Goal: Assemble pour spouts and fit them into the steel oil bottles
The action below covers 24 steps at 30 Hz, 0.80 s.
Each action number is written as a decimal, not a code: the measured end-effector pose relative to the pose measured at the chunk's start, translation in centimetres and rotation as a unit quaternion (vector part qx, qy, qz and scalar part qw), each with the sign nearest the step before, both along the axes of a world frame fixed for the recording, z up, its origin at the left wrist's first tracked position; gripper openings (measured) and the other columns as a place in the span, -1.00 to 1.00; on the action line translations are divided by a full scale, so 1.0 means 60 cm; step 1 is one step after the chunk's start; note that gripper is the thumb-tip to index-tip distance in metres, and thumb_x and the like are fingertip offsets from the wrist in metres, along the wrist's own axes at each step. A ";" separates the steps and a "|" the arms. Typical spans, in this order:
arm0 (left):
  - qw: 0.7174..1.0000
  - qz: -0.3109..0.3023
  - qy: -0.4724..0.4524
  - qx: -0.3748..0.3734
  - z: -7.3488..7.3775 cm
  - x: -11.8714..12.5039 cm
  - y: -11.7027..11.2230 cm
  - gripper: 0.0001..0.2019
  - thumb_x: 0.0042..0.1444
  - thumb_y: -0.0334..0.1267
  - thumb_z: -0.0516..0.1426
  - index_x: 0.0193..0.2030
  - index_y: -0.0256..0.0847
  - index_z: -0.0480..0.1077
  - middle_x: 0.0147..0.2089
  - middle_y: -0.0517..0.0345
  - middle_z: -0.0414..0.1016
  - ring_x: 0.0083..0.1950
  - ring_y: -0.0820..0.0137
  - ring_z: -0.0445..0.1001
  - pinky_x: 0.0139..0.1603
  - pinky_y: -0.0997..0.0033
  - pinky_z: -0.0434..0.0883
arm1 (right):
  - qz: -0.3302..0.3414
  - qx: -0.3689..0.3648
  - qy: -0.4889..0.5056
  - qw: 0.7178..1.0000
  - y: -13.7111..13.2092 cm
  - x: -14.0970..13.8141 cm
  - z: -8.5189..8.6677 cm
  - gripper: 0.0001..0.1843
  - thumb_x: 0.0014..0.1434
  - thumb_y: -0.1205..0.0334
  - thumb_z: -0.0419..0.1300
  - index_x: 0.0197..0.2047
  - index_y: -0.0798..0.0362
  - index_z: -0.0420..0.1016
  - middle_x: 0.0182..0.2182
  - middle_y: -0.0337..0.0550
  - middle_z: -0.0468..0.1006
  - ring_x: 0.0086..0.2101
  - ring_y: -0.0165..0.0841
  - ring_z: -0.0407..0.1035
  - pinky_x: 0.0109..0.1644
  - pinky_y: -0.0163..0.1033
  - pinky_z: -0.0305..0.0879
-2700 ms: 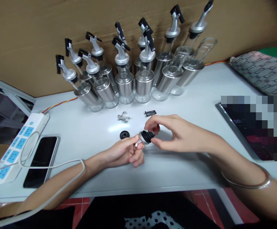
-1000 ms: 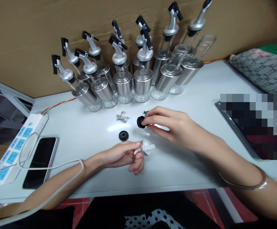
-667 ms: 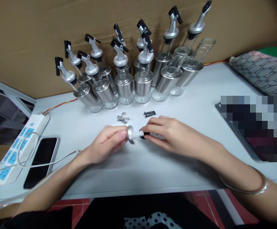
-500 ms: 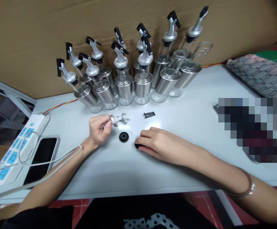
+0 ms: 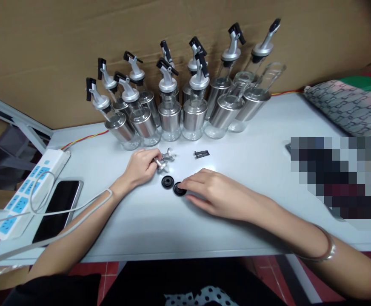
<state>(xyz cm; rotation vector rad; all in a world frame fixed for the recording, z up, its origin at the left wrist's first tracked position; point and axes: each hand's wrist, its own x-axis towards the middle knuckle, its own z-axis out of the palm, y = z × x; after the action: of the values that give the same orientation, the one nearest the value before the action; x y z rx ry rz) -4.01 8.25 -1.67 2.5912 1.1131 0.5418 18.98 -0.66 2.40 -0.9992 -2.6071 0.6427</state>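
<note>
Pinching a spout (image 5: 160,163), the left hand (image 5: 141,166) sits apart from the right hand (image 5: 215,191), which loosely touches 1 of 2 black stoppers (image 5: 179,191) seemingly paired for order.

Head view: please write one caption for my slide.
Left hand holding a silver pourer head, right hand touching a round black stopper, metal-sleeved glass bottles standing behind.

I can read no words, numbers or brand names: none is legible on the power strip (image 5: 28,189) or phone (image 5: 61,199) at my left, and a pixelated patch (image 5: 341,178) covers my right.
</note>
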 end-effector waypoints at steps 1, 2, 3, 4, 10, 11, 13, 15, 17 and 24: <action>1.000 0.004 -0.005 -0.003 -0.001 0.000 0.000 -0.83 -0.10 -0.40 -0.09 -0.38 -0.19 0.27 -0.45 0.15 0.40 -0.42 0.35 0.33 -0.32 0.36 0.24 | 0.002 -0.002 0.002 1.000 0.000 0.001 0.000 -0.78 0.22 0.35 0.10 -0.10 0.14 0.50 -0.27 0.00 0.60 -0.23 -0.23 0.47 -0.09 -0.11 0.32; 1.000 0.009 -0.009 -0.005 -0.001 0.001 0.000 -0.83 -0.10 -0.40 -0.09 -0.37 -0.19 0.27 -0.43 0.14 0.40 -0.41 0.35 0.33 -0.32 0.37 0.24 | 0.003 -0.005 0.005 1.000 0.001 0.001 0.001 -0.77 0.22 0.35 0.10 -0.09 0.13 0.50 -0.26 0.00 0.60 -0.22 -0.23 0.48 -0.08 -0.11 0.33; 1.000 0.014 -0.010 -0.007 -0.001 0.001 -0.001 -0.82 -0.10 -0.40 -0.08 -0.35 -0.19 0.26 -0.40 0.14 0.38 -0.39 0.35 0.32 -0.32 0.38 0.25 | 0.003 -0.008 0.007 1.000 0.001 0.001 0.001 -0.76 0.22 0.35 0.10 -0.07 0.13 0.50 -0.25 -0.01 0.60 -0.21 -0.23 0.48 -0.06 -0.11 0.33; 1.000 0.019 -0.011 -0.008 -0.002 0.001 -0.001 -0.82 -0.10 -0.41 -0.08 -0.33 -0.19 0.25 -0.38 0.13 0.37 -0.38 0.35 0.32 -0.33 0.38 0.25 | 0.004 -0.010 0.010 1.000 0.002 0.001 0.000 -0.76 0.23 0.35 0.09 -0.07 0.12 0.50 -0.24 -0.01 0.60 -0.19 -0.24 0.48 -0.05 -0.11 0.34; 0.999 0.006 -0.051 -0.002 -0.009 -0.005 0.003 -0.75 -0.11 -0.46 -0.06 -0.22 -0.19 0.13 -0.16 0.03 0.29 -0.36 0.38 0.26 -0.29 0.35 0.29 | 0.002 0.030 0.017 0.999 0.003 -0.002 -0.008 -0.74 0.24 0.34 0.07 -0.05 0.16 0.49 -0.04 0.07 0.54 -0.07 -0.16 0.41 0.02 -0.01 0.34; 0.998 -0.004 -0.060 0.002 -0.010 -0.006 0.004 -0.73 -0.12 -0.46 -0.05 -0.22 -0.19 0.11 -0.12 0.00 0.27 -0.35 0.38 0.25 -0.29 0.34 0.30 | 0.000 0.039 0.018 0.999 0.003 -0.002 -0.008 -0.73 0.23 0.34 0.07 -0.04 0.17 0.49 -0.02 0.09 0.52 -0.05 -0.15 0.39 0.03 0.00 0.34; 0.997 -0.022 -0.068 0.005 -0.009 -0.006 0.004 -0.71 -0.16 -0.46 -0.04 -0.22 -0.19 0.08 -0.09 -0.03 0.24 -0.34 0.37 0.23 -0.29 0.33 0.30 | -0.002 0.045 0.016 0.999 0.002 -0.002 -0.007 -0.71 0.22 0.34 0.08 -0.02 0.18 0.49 -0.05 0.10 0.50 -0.08 -0.14 0.37 -0.01 0.00 0.35; 0.997 -0.038 -0.065 -0.001 -0.007 -0.005 0.002 -0.71 -0.18 -0.45 -0.03 -0.24 -0.18 0.08 -0.12 -0.01 0.23 -0.35 0.37 0.21 -0.31 0.34 0.29 | 0.000 0.038 0.010 0.999 0.001 -0.001 -0.004 -0.72 0.22 0.34 0.09 -0.05 0.18 0.52 -0.15 0.09 0.50 -0.16 -0.16 0.37 -0.08 -0.02 0.38; 0.997 -0.051 -0.054 -0.007 -0.004 -0.003 -0.001 -0.73 -0.19 -0.44 -0.02 -0.27 -0.18 0.09 -0.18 0.03 0.23 -0.36 0.37 0.21 -0.33 0.36 0.27 | 0.007 0.022 0.004 1.000 0.000 -0.001 -0.001 -0.72 0.22 0.33 0.09 -0.05 0.18 0.53 -0.22 0.07 0.50 -0.21 -0.18 0.38 -0.12 -0.02 0.38; 0.998 -0.057 -0.007 -0.020 -0.001 0.002 -0.008 -0.81 -0.13 -0.48 -0.05 -0.33 -0.18 0.17 -0.22 0.08 0.25 -0.40 0.39 0.24 -0.34 0.40 0.25 | 0.008 -0.019 0.019 1.000 -0.001 -0.005 -0.001 -0.66 0.21 0.34 0.10 0.06 0.15 0.43 -0.04 0.07 0.51 -0.07 -0.17 0.40 0.04 0.00 0.36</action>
<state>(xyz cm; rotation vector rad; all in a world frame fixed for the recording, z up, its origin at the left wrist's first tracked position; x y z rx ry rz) -3.88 7.79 -1.72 2.5933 0.9550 0.5052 18.68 -0.73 2.32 -0.9687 -2.5824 0.7103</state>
